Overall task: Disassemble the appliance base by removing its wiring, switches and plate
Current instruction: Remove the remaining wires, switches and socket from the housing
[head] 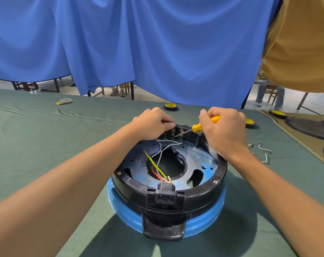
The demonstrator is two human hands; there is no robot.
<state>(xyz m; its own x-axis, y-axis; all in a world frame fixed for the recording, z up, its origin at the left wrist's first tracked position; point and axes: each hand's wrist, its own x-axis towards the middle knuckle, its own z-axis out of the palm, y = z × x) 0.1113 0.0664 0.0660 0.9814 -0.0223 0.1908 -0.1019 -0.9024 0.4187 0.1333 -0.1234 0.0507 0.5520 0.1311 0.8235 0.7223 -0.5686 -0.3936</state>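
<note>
The appliance base (203,197) sits inverted at lower centre, its switch block (177,133) on the far rim. The left hand (153,121) curls its fingers over that block, likely to steady it. The right hand (224,130) grips a yellow screwdriver (205,125), tip at the terminals. Loose wire pieces (265,151) lie to the right.

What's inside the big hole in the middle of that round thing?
A red wire, a yellow-green wire and a white wire run across the hole in the metal plate. Below them it is dark, so anything deeper in the appliance base is hidden.
</note>
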